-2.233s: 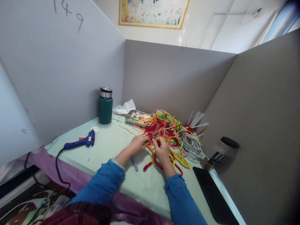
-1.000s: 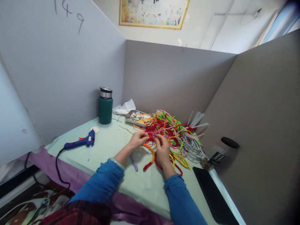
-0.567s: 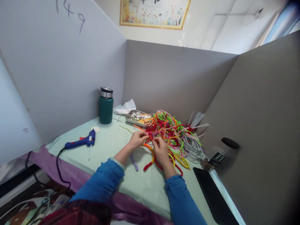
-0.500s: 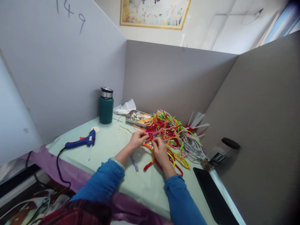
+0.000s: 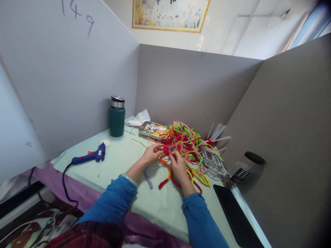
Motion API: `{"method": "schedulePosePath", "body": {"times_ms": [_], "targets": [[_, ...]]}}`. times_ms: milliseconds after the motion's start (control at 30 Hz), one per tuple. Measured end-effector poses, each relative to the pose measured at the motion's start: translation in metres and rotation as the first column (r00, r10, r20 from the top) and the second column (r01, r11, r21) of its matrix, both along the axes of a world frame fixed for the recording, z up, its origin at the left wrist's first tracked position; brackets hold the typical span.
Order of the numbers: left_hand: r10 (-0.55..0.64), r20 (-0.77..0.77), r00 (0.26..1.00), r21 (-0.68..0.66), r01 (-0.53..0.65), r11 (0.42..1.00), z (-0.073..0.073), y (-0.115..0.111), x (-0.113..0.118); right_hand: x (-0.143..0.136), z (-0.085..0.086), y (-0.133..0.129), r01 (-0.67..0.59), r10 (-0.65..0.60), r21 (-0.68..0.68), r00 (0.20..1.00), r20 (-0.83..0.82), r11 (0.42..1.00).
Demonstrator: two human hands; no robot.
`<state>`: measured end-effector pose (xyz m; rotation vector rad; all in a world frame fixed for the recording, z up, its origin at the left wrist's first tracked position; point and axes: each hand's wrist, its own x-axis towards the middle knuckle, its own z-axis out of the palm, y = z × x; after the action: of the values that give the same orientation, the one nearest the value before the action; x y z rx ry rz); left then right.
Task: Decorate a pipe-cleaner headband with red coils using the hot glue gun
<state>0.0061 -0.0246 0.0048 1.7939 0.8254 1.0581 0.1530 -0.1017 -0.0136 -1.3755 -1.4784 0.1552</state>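
Observation:
My left hand is closed, its thumb and fingertips pinching at a small curled red pipe cleaner. Facing it, my right hand grips the other side of that red piece with bent fingers. Just behind both hands lies a tangled heap of coloured pipe cleaners, mostly red, pink and green. Under the hands, an orange and yellow pipe cleaner with a red tip curves across the table. A short lilac pipe cleaner rests below my left wrist. The fingertips partly hide the red piece.
A blue glue gun with a black cord lies at the left, near a green bottle. Behind the hands stands a metal tray of small pieces. Grey wires and a black flat object are at the right. Partitions enclose the table.
My hands have drawn slightly apart, the right one shifting a little to the right. More of the curled red pipe cleaner now shows between them.

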Motion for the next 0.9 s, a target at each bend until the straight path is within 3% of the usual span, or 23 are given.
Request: {"method": "schedulePosePath", "body": {"times_ms": [167,467,667,800,900], "targets": [[0.049,-0.225,0.973,0.289,0.019,0.957,0.003,-0.001,-0.004,0.002,-0.002,0.001,-0.075,0.076,-0.013,0.983,0.166,0.997],[0.051,-0.357,0.933,0.306,0.065,0.950,-0.006,0.001,-0.003,0.003,-0.004,0.002,-0.046,0.043,0.008,0.977,0.210,0.999],[0.001,-0.291,0.957,0.229,0.068,0.971,-0.005,0.001,-0.003,0.003,-0.002,0.000,-0.007,0.004,0.019,0.986,0.168,1.000],[0.005,-0.119,0.993,0.070,0.003,0.998,0.000,-0.003,0.001,-0.005,0.001,-0.001,-0.073,0.072,-0.020,0.996,-0.061,0.997],[-0.007,0.037,0.999,-0.060,0.009,0.998,0.002,-0.007,0.004,-0.013,0.000,0.002,-0.177,0.153,-0.058,0.945,-0.290,0.982]]}}
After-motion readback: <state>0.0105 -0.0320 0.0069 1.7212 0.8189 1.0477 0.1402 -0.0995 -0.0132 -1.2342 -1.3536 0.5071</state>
